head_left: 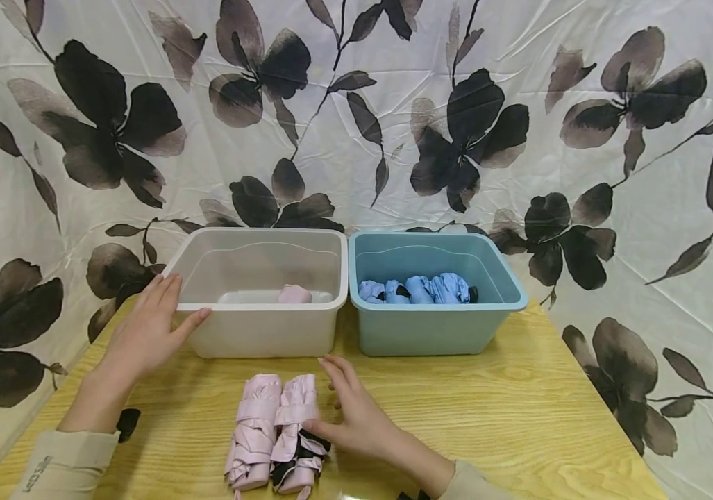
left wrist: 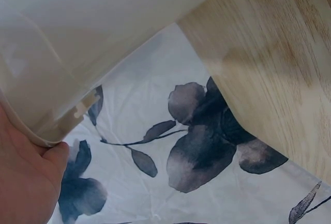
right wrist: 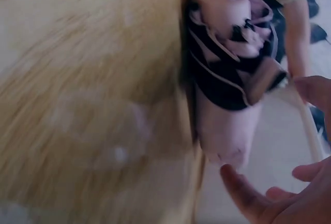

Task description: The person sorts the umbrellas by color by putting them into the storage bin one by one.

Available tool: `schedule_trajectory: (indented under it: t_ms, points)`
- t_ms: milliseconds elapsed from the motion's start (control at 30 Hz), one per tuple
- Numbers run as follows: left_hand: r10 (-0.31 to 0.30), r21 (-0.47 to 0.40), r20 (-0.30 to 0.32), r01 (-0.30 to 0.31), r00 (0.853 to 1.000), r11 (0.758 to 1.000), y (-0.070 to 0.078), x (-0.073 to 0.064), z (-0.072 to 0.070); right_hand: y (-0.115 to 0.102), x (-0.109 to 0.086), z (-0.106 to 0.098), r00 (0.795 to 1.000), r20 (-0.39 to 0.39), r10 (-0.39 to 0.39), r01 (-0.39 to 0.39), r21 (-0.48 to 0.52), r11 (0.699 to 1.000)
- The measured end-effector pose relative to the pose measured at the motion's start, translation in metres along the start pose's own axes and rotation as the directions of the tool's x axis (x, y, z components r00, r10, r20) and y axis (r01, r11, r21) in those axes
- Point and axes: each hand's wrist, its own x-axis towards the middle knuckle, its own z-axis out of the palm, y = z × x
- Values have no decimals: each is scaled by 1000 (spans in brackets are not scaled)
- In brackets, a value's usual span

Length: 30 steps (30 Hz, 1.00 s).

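Two folded pink umbrellas, a left one [head_left: 252,434] and a right one [head_left: 298,403], lie side by side on the table before the bins. Black lining shows on the right umbrella, also close up in the right wrist view [right wrist: 225,125]. My right hand [head_left: 359,417] is spread at that umbrella's right side, its thumb overlapping it and a fingertip near its far end. My left hand [head_left: 150,330] rests on the left front corner of the beige bin [head_left: 262,333], thumb over the front rim, fingers along the side. A pink rolled item [head_left: 295,294] lies inside this bin.
A blue-green bin [head_left: 428,337] stands right beside the beige one, holding several rolled blue items [head_left: 418,289] with dark parts. Both sit toward the back of the wooden table [head_left: 518,417]. Behind hangs a white floral cloth [head_left: 381,104]. A small black piece [head_left: 128,423] shows by the left wrist.
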Motion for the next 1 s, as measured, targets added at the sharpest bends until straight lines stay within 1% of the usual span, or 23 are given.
schedule_trajectory:
  t_ms: [133, 300, 433, 500, 600, 800, 1000]
  points:
    - [5, 2, -1, -5, 1000, 1000, 0, 0, 1, -3, 8, 13, 997, 72, 40, -34, -85, 996]
    - [8, 0, 1, -8, 1000, 1000, 0, 1, 1, -7, 17, 25, 987, 121, 109, -97, -101, 990]
    - [7, 5, -1, -7, 1000, 1000, 0, 1, 1, -9, 24, 31, 974, 144, 178, -161, -125, 979]
    - [7, 7, -3, -7, 1000, 1000, 0, 1, 2, -10, 26, 32, 967, 151, 205, -189, -118, 975]
    - [5, 7, -2, -5, 1000, 1000, 0, 1, 2, -9, 29, 33, 962, 152, 229, -221, -67, 973]
    - [7, -1, -4, -7, 1000, 1000, -1, 0, 1, -5, 30, 36, 970, 112, 217, -227, 83, 970]
    - [0, -8, -12, 0, 1000, 1000, -1, -1, 1, -3, 28, 37, 974, 63, 218, -225, 146, 963]
